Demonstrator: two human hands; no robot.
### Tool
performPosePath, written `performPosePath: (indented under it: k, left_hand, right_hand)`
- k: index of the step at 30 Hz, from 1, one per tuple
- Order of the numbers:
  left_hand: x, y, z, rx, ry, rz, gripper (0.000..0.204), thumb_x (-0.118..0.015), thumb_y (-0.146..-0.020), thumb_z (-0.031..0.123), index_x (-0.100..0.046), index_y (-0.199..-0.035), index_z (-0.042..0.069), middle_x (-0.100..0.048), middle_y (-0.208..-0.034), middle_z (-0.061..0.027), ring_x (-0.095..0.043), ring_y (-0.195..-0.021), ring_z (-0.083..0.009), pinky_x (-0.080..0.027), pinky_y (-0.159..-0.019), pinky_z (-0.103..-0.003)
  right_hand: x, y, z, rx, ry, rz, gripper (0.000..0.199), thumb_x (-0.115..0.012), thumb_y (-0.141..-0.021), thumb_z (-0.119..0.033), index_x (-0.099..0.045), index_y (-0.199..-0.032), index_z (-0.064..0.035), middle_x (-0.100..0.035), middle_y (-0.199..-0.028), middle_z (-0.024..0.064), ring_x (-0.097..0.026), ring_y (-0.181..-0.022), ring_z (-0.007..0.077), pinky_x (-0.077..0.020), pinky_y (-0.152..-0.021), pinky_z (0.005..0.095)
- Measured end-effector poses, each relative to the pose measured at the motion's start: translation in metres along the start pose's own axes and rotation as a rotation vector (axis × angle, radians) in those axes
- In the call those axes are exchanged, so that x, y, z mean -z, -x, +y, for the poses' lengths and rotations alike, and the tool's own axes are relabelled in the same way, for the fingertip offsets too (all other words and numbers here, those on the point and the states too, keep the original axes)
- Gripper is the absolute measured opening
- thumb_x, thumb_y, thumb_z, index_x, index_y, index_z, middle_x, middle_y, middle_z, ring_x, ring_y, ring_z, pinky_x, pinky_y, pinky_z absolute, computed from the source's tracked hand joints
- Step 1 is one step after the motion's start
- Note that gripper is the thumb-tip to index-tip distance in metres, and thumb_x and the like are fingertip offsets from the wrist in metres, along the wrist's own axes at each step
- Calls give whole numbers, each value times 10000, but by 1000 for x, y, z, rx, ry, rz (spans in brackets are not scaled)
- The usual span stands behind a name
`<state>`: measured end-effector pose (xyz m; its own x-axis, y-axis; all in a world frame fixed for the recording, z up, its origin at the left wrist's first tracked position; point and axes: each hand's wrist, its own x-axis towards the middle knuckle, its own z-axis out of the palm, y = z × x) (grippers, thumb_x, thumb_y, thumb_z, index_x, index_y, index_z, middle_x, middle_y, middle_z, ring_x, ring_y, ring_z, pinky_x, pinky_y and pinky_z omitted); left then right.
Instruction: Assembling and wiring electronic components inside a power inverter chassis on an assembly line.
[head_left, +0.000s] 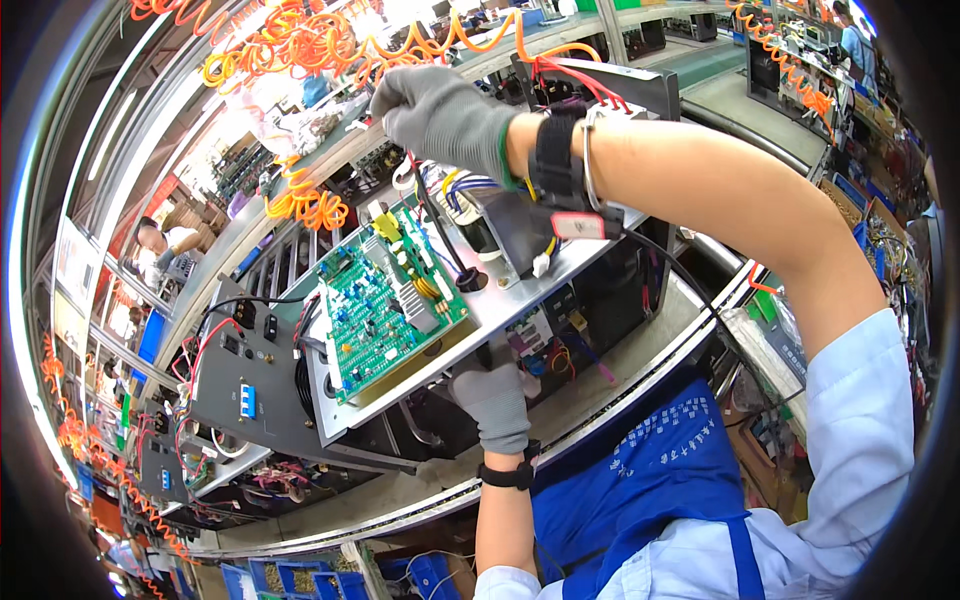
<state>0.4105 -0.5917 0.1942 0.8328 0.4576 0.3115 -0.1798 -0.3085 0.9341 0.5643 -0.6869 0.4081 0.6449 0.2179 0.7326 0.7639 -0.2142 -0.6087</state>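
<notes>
Seen from my remote station, the gray-gloved right hand (440,115), at about eleven-thirty, curls its fingers above a dark cord (436,215); I cannot tell whether they grip it. The cord lies at eleven o'clock, descending to a black ring (469,280) in the metal tray (505,300). The left hand (490,400), at six, reaches the tray's near edge, its fingertips and grip hidden. A crooked pull could chafe the cord or knock the circuit board (385,310) at nine; the trailing wrist wire (690,285) at three could snag.
</notes>
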Motion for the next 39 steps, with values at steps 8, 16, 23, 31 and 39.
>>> performPosePath:
  k: [8,16,23,31,39]
  left_hand:
    - [40,36,-16,229,152,-98,274,-635,-896,153,-593,-1068,-56,-637,-737,-96,-549,-493,-87,-411,-421,-199]
    - [43,68,-96,469,380,-29,257,-562,-960,224,-607,-1082,1,-678,-895,-68,-659,-725,-135,-507,-542,-205]
    - [15,54,-123,508,489,-265,224,-491,-970,124,-595,-1077,-43,-686,-911,-148,-683,-736,-185,-524,-535,-235]
    - [0,70,-112,396,355,-21,265,-498,-937,69,-549,-1181,-22,-662,-924,-111,-659,-679,-154,-502,-511,-214]
    - [-7,70,-106,459,187,-217,290,-531,-914,55,-544,-1194,-17,-657,-963,-106,-611,-631,-118,-468,-463,-220]
  right_hand:
    - [88,43,-33,111,566,-124,469,-641,-822,-342,-605,-1179,-40,-668,-855,132,-653,-776,207,-515,-716,337]
    - [69,304,22,-94,38,38,221,-618,-840,-76,-585,-1049,-11,-585,-957,124,-574,-895,247,-466,-802,367]
    - [-28,370,71,-488,-240,-297,533,-600,-940,-293,-432,-1347,9,-574,-1161,191,-583,-1027,225,-476,-884,346]
    - [-39,335,113,-617,-542,-222,335,-614,-939,-265,-608,-1135,7,-659,-985,70,-605,-853,140,-503,-770,284]
    - [-23,355,114,-741,-785,-223,337,-661,-911,-250,-635,-1147,-11,-672,-1022,57,-614,-883,127,-508,-805,283]
